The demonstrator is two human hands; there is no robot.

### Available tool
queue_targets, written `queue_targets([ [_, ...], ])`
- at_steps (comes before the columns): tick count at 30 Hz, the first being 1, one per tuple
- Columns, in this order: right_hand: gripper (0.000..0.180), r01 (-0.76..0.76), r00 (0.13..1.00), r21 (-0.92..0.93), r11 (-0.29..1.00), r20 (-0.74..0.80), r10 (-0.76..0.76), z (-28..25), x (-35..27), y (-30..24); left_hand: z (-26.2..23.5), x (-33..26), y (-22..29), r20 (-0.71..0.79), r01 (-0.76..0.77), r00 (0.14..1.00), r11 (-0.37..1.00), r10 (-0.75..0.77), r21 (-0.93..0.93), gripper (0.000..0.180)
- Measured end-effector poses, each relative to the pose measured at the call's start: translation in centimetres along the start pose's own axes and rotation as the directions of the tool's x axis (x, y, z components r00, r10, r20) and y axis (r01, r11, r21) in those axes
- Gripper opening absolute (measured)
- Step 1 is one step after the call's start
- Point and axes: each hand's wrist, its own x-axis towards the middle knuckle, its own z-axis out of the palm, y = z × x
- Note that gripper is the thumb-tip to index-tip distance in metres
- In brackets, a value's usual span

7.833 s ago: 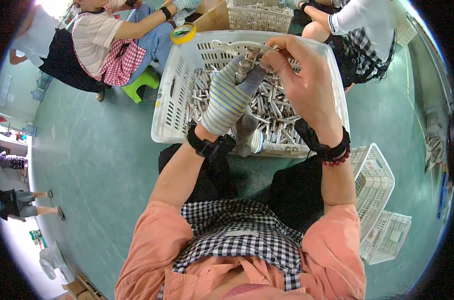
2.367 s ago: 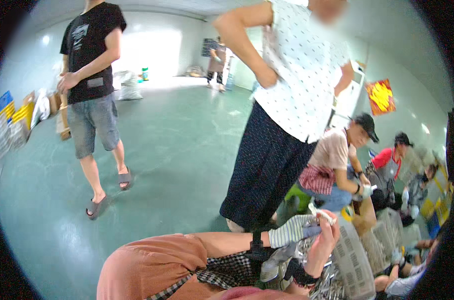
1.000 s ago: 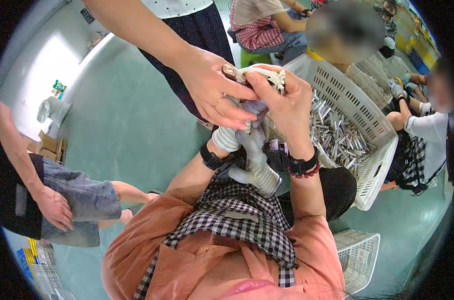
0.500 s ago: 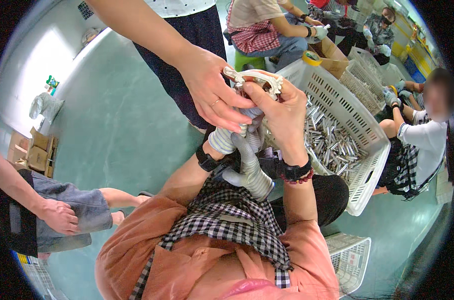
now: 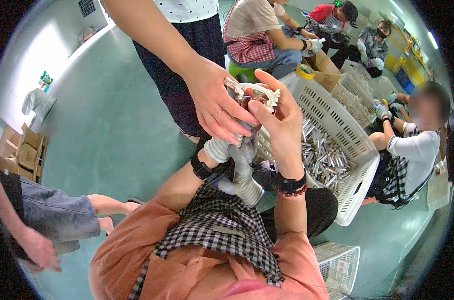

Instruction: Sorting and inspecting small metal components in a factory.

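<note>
My bare right hand (image 5: 278,122) has its thumb and fingers on a white curved piece (image 5: 252,91) with knobbed ends. Something reddish-brown and shiny shows under its arch. A co-worker's bare hand (image 5: 214,102), with a ring, reaches in from above and also touches the piece. My left hand (image 5: 221,149) wears a grey-and-white striped glove; the co-worker's hand covers most of its fingers. From it hangs a loose striped glove (image 5: 243,175), cuff down, between my wrists. Both of my wrists carry black bands, the right one also red beads.
To the right stands a white slotted crate (image 5: 361,187) holding many small silvery tubes (image 5: 327,155). A roll of yellow tape (image 5: 305,71) sits at its far corner beside a cardboard box (image 5: 327,70). Co-workers sit beyond. Another white crate (image 5: 339,267) is at lower right.
My right index finger has lifted and straightened away from the white piece. The co-worker's hand has shifted slightly around it. At the left, another person's hand has swung downward. The view has shifted slightly.
</note>
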Motion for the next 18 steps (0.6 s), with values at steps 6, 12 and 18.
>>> queue_targets([
  [6, 0.052, 0.112, 0.994, -0.011, 0.994, -0.007, -0.112, -0.7, 0.3, -0.4, 0.7, 1.4, -1.7, -0.051, -0.080, 0.995, 0.994, 0.084, 0.076, 0.050],
  [12, 0.030, 0.101, 0.970, -0.282, 0.954, -0.186, -0.158, -2.0, 0.1, -0.5, 1.1, 2.9, -1.7, -0.080, -0.142, 0.984, 0.973, 0.158, 0.182, 0.050],
  [18, 0.021, 0.187, 0.932, -0.272, 0.944, -0.256, -0.258, -1.6, 0.4, 0.5, 0.6, 4.7, 1.0, -0.072, -0.187, 0.975, 0.952, 0.210, 0.242, 0.052],
])
